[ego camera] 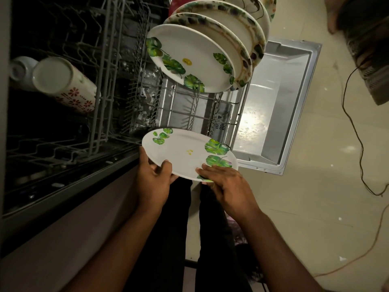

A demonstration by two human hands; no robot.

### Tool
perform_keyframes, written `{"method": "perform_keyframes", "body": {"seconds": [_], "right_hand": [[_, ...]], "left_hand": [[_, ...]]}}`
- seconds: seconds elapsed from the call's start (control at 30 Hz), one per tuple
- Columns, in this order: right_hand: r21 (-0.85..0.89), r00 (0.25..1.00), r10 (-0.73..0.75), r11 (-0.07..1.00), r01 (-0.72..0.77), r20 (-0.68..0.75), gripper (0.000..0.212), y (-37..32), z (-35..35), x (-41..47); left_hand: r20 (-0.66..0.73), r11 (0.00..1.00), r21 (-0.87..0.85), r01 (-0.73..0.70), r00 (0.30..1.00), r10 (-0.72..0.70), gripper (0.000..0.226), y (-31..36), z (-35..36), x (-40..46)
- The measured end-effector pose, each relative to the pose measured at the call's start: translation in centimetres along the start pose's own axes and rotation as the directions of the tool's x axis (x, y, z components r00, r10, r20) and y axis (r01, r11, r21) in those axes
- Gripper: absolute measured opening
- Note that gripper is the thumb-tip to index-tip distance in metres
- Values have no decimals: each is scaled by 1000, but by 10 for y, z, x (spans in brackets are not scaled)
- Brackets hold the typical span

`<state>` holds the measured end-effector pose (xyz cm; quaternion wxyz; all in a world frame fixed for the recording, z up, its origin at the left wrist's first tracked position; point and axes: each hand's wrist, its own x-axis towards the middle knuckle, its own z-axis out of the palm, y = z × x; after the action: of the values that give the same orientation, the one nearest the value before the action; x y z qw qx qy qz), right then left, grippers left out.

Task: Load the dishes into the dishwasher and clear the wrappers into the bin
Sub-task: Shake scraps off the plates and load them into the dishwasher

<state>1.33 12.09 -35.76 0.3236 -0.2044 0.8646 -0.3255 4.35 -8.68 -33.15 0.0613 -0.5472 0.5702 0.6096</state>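
While both hands grip its near rim, a round white plate [185,153] with green leaf prints and a small yellow smear is held almost flat just above the front edge of the pulled-out lower rack [210,110]. The left hand [153,175] clasps the plate's left edge, thumb on top and fingers underneath; the right hand [227,182] pinches the near right edge over a printed leaf. To seat the plate well, it likely needs tipping upright and sliding between two free wire tines in the open stretch of rack, facing the same way as its neighbours, without knocking them. The plate looks smooth, glossy and rigid, with a shallow raised rim. The rack is thin grey coated wire, its tines standing in rows above the shiny metal door [280,102], which lies open and reflects a bright patch of light. Farther back, a row of plates [195,57] stands on edge in the rack, the nearest matching the held one, the others rimmed with darker leaves. In the upper rack [101,66], to the left, a tall cylindrical cup [65,85] with red flower motifs lies tilted.
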Motion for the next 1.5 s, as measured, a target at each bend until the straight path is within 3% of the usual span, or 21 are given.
{"method": "perform_keyframes", "body": {"seconds": [0.2, 0.5, 0.87, 1.1, 1.37, 1.5], "right_hand": [[51, 994, -73, 996, 69, 82, 62, 12, 13, -5], [155, 983, -140, 980, 122, 118, 51, 16, -4, -10], [192, 995, -39, 981, 21, 88, 39, 25, -25, 9], [151, 991, -63, 987, 45, 117, 37, 32, -25, 11], [176, 986, 57, 981, -85, 155, 36, 24, -3, 40], [102, 987, 106, 988, -119, 124, 33, 21, 2, 50]], "left_hand": [[-92, 999, 37, -29, 995, 32, 85, -8, -9, -23], [-38, 996, -87, 7, 999, -11, 79, -3, -10, -41], [38, 991, -130, 19, 999, -14, 80, 26, 15, -18], [41, 988, -146, 43, 998, -38, 82, 19, 15, -19], [53, 990, -127, 56, 997, -50, 85, 13, 15, 22], [75, 993, -106, 56, 996, -48, 79, 13, 12, 50]]}}
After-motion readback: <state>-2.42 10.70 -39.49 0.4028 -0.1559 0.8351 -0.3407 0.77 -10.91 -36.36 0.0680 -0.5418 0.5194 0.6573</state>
